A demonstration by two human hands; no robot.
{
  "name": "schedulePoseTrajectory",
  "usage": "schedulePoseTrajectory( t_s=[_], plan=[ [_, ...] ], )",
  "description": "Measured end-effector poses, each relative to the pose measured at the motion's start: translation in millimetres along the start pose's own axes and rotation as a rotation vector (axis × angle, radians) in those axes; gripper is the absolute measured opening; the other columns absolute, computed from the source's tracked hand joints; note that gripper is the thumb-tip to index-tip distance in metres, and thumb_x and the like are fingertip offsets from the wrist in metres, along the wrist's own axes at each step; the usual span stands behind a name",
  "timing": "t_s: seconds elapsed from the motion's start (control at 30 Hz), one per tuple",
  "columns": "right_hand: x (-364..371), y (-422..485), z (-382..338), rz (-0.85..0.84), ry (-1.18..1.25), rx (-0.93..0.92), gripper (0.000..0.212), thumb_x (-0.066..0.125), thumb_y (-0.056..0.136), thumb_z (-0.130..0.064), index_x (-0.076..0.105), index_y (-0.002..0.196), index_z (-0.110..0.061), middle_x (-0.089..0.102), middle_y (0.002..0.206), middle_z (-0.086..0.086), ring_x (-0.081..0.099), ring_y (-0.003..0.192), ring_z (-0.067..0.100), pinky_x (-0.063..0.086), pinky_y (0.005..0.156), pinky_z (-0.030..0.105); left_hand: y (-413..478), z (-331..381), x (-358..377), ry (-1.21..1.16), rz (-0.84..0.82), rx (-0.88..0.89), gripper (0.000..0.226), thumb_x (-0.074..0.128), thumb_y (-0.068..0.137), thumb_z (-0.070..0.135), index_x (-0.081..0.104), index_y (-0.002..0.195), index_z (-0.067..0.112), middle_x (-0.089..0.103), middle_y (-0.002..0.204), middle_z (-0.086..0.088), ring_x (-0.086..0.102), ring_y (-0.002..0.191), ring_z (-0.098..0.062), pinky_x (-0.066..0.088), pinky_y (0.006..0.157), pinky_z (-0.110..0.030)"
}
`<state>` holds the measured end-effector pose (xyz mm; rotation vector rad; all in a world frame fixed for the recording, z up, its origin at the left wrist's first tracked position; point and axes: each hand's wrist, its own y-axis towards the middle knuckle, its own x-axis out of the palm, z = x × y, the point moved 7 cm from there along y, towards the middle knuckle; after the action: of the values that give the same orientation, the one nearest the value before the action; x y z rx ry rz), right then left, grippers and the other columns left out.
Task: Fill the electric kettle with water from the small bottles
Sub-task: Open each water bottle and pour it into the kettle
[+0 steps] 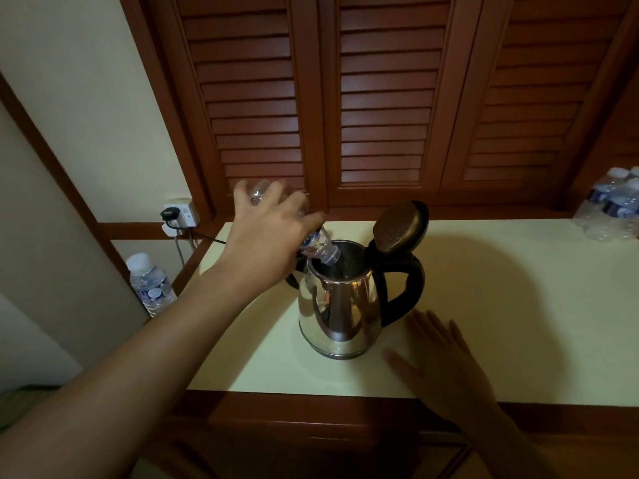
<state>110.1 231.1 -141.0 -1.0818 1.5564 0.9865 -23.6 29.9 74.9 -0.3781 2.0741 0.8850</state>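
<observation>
A shiny steel electric kettle with a black handle stands on the pale countertop, its lid flipped up and open. My left hand grips a small clear water bottle, tipped neck-down into the kettle's mouth. Most of the bottle is hidden behind my hand. My right hand lies flat on the counter, fingers spread, just right of the kettle's base and holding nothing.
A pack of several small bottles sits at the counter's far right. One capped bottle stands on a ledge at the left. A plug and cord run from a wall socket. Louvred wooden doors rise behind the counter.
</observation>
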Motion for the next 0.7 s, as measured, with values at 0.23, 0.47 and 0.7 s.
schedulePoseTrajectory(
  t_s=[0.23, 0.47, 0.7],
  plan=[
    [-2.2, -1.5, -1.2, 0.056, -0.023, -0.033, 0.086, 0.023, 0.091, -0.077, 0.026, 0.158, -0.023, 0.027, 0.165, -0.003, 0.015, 0.155, 0.017, 0.002, 0.126, 0.043, 5.2, 5.2, 0.1, -0.023, 0.017, 0.032, 0.064, 0.084, 0.075, 0.018, 0.065, 0.134, 0.035, 0.060, 0.133, -0.007, 0.040, 0.143, -0.040, 0.023, 0.110, -0.078],
    [-4.1, -4.3, 2.0, 0.183, -0.042, -0.073, 0.066, 0.044, 0.088, -0.066, 0.061, 0.132, -0.021, 0.061, 0.139, 0.002, 0.053, 0.132, 0.023, 0.028, 0.120, 0.051, 7.2, 9.6, 1.6, -0.029, 0.026, 0.071, 0.063, 0.082, 0.073, 0.016, 0.067, 0.132, 0.033, 0.061, 0.131, -0.007, 0.040, 0.145, -0.040, 0.021, 0.111, -0.079],
    [0.1, -1.7, 7.9, 0.236, -0.005, -0.099, 0.051, 0.045, 0.090, -0.058, 0.069, 0.117, -0.023, 0.067, 0.122, -0.004, 0.059, 0.120, 0.018, 0.027, 0.121, 0.050, 9.0, 8.8, -4.3, -0.025, 0.023, 0.078, 0.065, 0.084, 0.076, 0.023, 0.064, 0.136, 0.035, 0.058, 0.137, -0.006, 0.035, 0.149, -0.038, 0.018, 0.113, -0.079]
  ],
)
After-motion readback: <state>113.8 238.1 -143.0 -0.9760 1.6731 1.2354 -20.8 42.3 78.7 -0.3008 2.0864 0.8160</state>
